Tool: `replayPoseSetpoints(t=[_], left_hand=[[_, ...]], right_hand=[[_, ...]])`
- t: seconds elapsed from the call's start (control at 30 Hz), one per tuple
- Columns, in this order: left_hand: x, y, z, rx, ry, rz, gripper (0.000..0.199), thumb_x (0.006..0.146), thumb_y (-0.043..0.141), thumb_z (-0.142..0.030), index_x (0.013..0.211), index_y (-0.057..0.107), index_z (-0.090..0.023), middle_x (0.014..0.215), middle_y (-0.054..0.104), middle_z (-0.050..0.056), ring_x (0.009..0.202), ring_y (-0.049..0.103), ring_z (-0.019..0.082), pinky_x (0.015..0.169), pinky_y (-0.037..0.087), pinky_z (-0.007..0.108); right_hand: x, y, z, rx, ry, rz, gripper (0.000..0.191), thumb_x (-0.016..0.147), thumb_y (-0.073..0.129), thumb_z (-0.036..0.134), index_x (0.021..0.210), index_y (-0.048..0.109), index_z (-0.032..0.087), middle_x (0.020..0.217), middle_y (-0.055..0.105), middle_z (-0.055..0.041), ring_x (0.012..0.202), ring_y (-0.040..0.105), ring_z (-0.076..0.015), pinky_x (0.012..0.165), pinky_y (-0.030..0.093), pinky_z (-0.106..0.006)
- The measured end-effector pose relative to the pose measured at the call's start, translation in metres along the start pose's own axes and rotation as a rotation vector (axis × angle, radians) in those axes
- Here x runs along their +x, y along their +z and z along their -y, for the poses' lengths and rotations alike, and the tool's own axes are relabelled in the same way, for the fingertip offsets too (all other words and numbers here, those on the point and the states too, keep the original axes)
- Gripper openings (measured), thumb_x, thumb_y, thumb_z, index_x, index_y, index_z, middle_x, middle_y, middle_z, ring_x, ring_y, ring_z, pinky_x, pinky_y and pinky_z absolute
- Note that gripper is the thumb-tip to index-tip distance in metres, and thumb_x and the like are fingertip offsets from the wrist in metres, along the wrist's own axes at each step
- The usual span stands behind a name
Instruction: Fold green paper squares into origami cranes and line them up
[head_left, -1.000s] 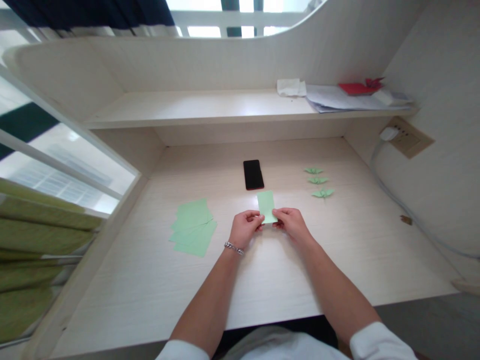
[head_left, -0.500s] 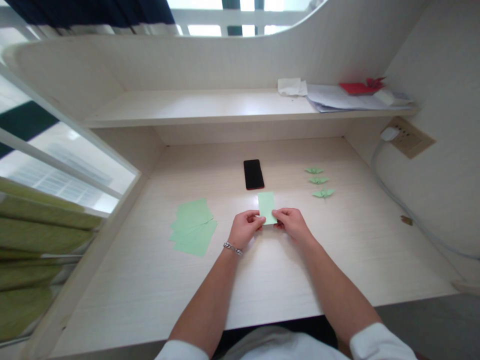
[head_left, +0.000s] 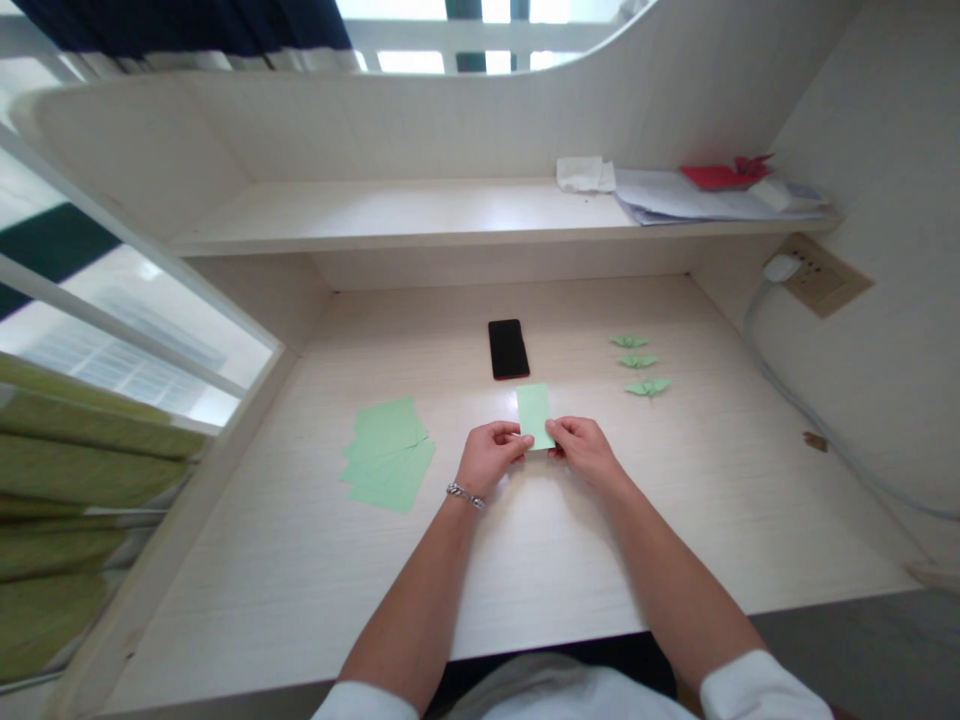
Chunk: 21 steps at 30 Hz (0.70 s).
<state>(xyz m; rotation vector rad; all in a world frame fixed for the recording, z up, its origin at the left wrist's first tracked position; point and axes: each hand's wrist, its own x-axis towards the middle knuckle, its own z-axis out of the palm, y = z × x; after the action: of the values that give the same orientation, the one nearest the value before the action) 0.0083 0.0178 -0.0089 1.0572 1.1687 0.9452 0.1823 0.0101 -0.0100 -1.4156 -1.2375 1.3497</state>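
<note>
Since a second ago, the thumb of my left hand [head_left: 489,458] has edged slightly further over the small green paper [head_left: 533,408]. I pinch its near corners between that hand and my right hand [head_left: 588,450], my thumbs covering them, other fingers mostly hidden beneath. It is a smooth, matte rectangle over the pale desk [head_left: 547,560], nearer me than the glossy black phone [head_left: 508,349].
</note>
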Motion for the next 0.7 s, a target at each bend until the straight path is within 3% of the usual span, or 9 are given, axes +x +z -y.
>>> replayPoseSetpoints(t=[0.17,0.3,0.4,0.5,0.6,0.7], left_hand=[[0.002,-0.002,0.005,-0.013,-0.011,0.003,0.029,0.065,0.077,-0.036,0.077,0.067,-0.012,0.059,0.065,0.003,0.050,0.059,0.012,0.049,0.045,0.022],[0.001,-0.004,0.003,0.010,0.013,0.001,0.028,0.067,0.075,-0.039,0.071,0.066,-0.012,0.055,0.062,0.003,0.048,0.057,0.012,0.047,0.044,0.022],[-0.002,-0.004,-0.001,0.069,0.012,0.066,0.027,0.066,0.075,-0.037,0.068,0.065,-0.012,0.057,0.062,0.003,0.047,0.057,0.012,0.048,0.045,0.023],[-0.004,-0.003,-0.004,0.107,0.013,0.140,0.025,0.065,0.075,-0.035,0.067,0.064,-0.012,0.059,0.062,0.002,0.050,0.056,0.012,0.050,0.046,0.024],[-0.001,-0.005,-0.005,0.103,0.083,0.061,0.025,0.069,0.072,-0.038,0.071,0.066,-0.014,0.064,0.063,0.003,0.056,0.057,0.013,0.053,0.045,0.024],[0.002,-0.010,-0.005,0.151,0.184,-0.084,0.025,0.071,0.069,-0.040,0.076,0.068,-0.015,0.070,0.066,0.003,0.060,0.056,0.013,0.055,0.043,0.024]], right_hand=[[-0.002,0.002,0.002,-0.026,-0.041,-0.007,0.039,0.081,0.057,0.051,0.067,0.064,0.016,0.054,0.061,-0.0010,0.050,0.053,-0.0133,0.049,0.040,-0.024],[-0.003,0.005,0.005,0.078,0.005,-0.024,0.036,0.075,0.064,0.051,0.068,0.064,0.015,0.055,0.060,-0.0003,0.050,0.054,-0.0129,0.049,0.042,-0.024],[-0.002,0.005,0.007,0.237,0.012,-0.028,0.034,0.067,0.073,0.048,0.075,0.064,0.016,0.066,0.064,-0.0007,0.058,0.058,-0.0140,0.053,0.047,-0.025],[0.000,0.003,0.006,0.321,0.004,-0.117,0.034,0.063,0.076,0.046,0.072,0.061,0.017,0.066,0.064,0.0001,0.060,0.058,-0.0138,0.055,0.048,-0.025],[0.000,-0.001,0.003,0.297,0.026,-0.123,0.034,0.064,0.076,0.045,0.070,0.060,0.016,0.064,0.064,-0.0009,0.059,0.058,-0.0139,0.055,0.047,-0.024],[-0.001,-0.003,0.003,0.226,0.053,0.017,0.033,0.063,0.076,0.044,0.074,0.063,0.015,0.064,0.065,-0.0024,0.059,0.059,-0.0152,0.055,0.046,-0.025]])
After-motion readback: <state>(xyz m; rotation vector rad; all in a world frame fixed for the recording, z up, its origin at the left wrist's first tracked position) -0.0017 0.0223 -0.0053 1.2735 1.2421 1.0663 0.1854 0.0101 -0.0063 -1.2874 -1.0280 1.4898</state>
